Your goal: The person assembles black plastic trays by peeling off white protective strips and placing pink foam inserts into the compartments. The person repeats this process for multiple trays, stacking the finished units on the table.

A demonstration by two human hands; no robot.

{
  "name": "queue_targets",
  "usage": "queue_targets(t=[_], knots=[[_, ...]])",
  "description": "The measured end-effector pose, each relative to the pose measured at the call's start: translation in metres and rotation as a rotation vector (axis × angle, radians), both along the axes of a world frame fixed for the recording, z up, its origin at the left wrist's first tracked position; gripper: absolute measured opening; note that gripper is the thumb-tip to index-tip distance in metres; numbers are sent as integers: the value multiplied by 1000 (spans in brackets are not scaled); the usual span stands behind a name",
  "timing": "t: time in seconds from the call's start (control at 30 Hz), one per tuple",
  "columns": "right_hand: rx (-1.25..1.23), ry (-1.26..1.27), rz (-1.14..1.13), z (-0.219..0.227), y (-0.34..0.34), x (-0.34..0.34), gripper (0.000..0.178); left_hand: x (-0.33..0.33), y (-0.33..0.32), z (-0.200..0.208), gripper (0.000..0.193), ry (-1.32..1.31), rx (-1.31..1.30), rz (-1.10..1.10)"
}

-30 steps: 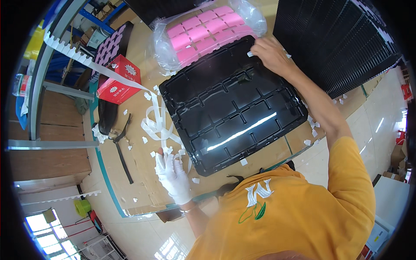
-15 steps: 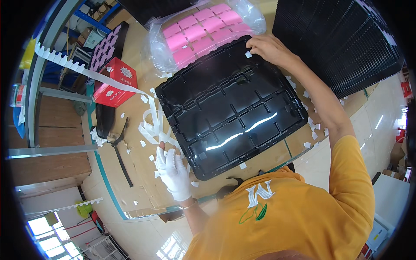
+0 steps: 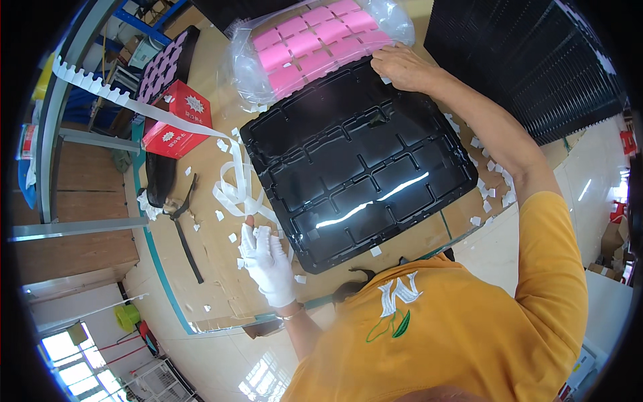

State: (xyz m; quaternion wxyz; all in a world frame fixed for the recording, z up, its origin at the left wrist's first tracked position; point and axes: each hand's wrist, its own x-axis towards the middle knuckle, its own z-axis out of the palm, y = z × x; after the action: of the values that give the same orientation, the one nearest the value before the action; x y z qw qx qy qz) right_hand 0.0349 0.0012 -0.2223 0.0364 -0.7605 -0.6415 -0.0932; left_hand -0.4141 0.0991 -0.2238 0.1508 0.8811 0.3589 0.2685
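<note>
**Fingers: State, Hazards and Markings**

Right-hand state: the fingers of the bare right hand [image 3: 410, 69] are bent over the far right corner of the black tray [image 3: 362, 161]; whether they pinch the rim cannot be told. Left-hand state: the fingers of the gloved left hand [image 3: 268, 269] are curled at the lower end of the looped white strip [image 3: 167, 115]; a grip cannot be confirmed, white lying against white.

Tray location: on the cardboard-covered surface [image 3: 161, 268], between the hands, its near edge close to the shirt [image 3: 469, 328].

Possible faults and causes:
1. Tangling. Loose strip loops lie beside the tray's left edge; a sharp pull could knot them or snag them on the rim.
2. Box displacement. The strip passes in front of the red box [image 3: 182, 142]; if the two touch, a tug could shift the box.
3. Stray scraps. White pieces [image 3: 376, 251] lie around the tray; sliding it could trap or scatter them.
4. Film catch. Clear film [image 3: 248, 77] around the pink blocks [image 3: 315, 41] lies just beside the far edge and could snag the right hand.

Markings: the red box bears white starbursts and white characters. The shirt carries white letter-like embroidery above a green leaf motif.
</note>
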Motion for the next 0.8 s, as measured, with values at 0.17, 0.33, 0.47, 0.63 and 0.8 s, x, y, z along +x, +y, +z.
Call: queue_targets(t=[0.17,0.33,0.47,0.63,0.8], knots=[[180,-83,51,-8,-15,-5,11,-4,-5,4,21,-69,18,-13],[504,4,-72,7,-66,-38,13,-19,-4,-7,21,-46,27,43],[413,-120,-447,9,-104,-29,20,-15,7,-2,23,1,117,12],[535,144,-492,22,-75,-12,33,63,47,57,23,-149,52,-126],[756,643,-271,-1,3,70,29,191,138,42,24,-311,-163,-345]])
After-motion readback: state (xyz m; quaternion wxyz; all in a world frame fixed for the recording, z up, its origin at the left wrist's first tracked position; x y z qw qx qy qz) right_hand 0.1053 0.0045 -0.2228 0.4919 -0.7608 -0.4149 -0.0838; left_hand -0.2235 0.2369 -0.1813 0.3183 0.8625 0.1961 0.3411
